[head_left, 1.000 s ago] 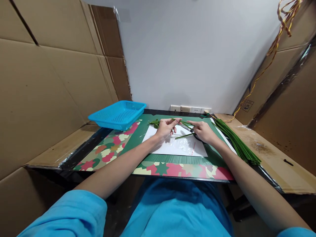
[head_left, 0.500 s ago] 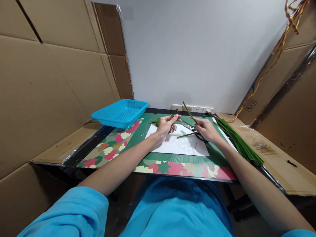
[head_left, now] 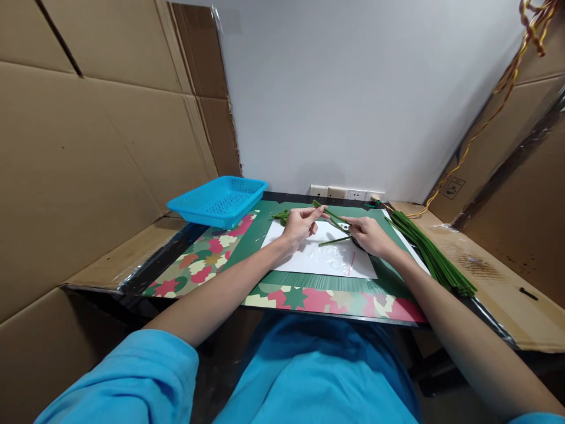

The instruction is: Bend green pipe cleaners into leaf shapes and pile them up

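My left hand (head_left: pixel 302 227) is over the white sheet (head_left: pixel 304 259), thumb and fingertips pinching a thin green pipe cleaner (head_left: pixel 332 214). To its right, my right hand (head_left: pixel 369 234) closes on the other end of this bent pipe cleaner. Another green length (head_left: pixel 334 241) sticks out leftward from below the right fingers, above the sheet. Black-handled scissors (head_left: pixel 345 227) lie mostly hidden beneath the right hand. Just behind the left hand is a small clump of green pieces (head_left: pixel 281 217).
A blue perforated basket (head_left: pixel 198 213) stands at the back left. On the right lies a long bundle of green pipe cleaners (head_left: pixel 430 253). Sockets (head_left: pixel 338 192) line the wall behind the green mat (head_left: pixel 247 247). Cardboard panels (head_left: pixel 110 165) rise on both sides.
The pipe cleaner end that pointed up by my right hand has swung down leftward to my left fingertips. The hands stay nearly in place; the view has shifted slightly.
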Tool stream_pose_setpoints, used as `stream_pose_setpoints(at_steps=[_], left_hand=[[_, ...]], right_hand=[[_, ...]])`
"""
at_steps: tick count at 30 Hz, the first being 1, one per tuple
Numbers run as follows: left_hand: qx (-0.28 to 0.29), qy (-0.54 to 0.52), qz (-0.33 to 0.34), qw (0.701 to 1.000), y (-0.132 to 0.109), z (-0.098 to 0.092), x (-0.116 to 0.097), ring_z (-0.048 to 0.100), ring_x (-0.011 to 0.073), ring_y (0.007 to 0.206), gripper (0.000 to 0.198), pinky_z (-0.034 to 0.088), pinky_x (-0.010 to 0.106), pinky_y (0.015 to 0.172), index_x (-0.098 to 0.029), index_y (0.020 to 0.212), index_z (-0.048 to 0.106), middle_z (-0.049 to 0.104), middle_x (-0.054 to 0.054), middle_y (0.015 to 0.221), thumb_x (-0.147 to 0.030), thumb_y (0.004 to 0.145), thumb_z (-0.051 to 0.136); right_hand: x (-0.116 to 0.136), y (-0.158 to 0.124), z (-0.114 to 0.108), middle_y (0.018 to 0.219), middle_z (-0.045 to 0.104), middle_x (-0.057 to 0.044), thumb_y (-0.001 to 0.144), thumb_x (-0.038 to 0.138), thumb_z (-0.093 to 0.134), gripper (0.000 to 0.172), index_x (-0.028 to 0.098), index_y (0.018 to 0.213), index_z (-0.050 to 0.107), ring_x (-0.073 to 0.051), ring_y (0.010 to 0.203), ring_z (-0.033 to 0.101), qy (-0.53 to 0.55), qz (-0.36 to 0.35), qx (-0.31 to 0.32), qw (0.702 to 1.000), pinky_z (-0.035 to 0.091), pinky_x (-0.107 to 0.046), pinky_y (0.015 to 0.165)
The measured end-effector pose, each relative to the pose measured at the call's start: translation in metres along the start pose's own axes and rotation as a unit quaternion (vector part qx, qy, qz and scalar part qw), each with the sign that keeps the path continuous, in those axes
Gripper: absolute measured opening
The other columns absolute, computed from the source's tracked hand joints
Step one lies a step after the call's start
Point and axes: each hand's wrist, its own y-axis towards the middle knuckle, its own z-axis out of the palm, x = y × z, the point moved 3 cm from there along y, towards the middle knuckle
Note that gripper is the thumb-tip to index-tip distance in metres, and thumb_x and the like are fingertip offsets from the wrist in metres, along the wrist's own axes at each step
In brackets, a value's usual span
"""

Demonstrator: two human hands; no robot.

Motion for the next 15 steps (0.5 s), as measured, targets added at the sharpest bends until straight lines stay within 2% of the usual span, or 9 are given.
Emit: stream_pose_setpoints(at_steps=[7, 12, 15], left_hand=[[-0.004, 0.015, -0.001, 1.0, -0.0009, -0.0007, 0.0005, 0.044, 0.0038, 0.043, 0.049, 0.023, 0.021, 0.038, -0.013, 0.1, 0.079, 0.077, 0.011, 0.091, -0.057, 0.079, 0.079], [-0.01, 0.025, -0.01, 1.0, -0.002, 0.0006, -0.0007, 0.043, 0.0037, 0.042, 0.047, 0.022, 0.021, 0.038, -0.012, 0.08, 0.074, 0.07, 0.006, 0.073, -0.058, 0.077, 0.08], [-0.01, 0.026, -0.016, 0.999, -0.0029, 0.0012, -0.0008, 0.043, 0.0035, 0.042, 0.046, 0.022, 0.021, 0.037, -0.013, 0.077, 0.071, 0.066, 0.003, 0.069, -0.058, 0.076, 0.081]], right_hand=[[0.0001, 0.0004, 0.0019, 0.074, 0.071, -0.007, 0.089, 0.017, 0.041, 0.057, 0.011, 0.136, 0.071, -0.02, 0.065, 0.053, -0.015, -0.013, 0.015, 1.0, 0.035, -0.028, 0.066], [0.0006, -0.0002, 0.0007, 0.064, 0.061, -0.002, 0.088, 0.016, 0.044, 0.052, 0.012, 0.129, 0.075, -0.016, 0.057, 0.041, -0.014, -0.021, 0.015, 1.0, 0.031, -0.027, 0.062], [0.0, -0.0001, 0.0005, 0.062, 0.057, -0.001, 0.089, 0.018, 0.043, 0.05, 0.011, 0.126, 0.076, -0.015, 0.057, 0.036, -0.008, -0.022, 0.012, 1.0, 0.031, -0.027, 0.062]])
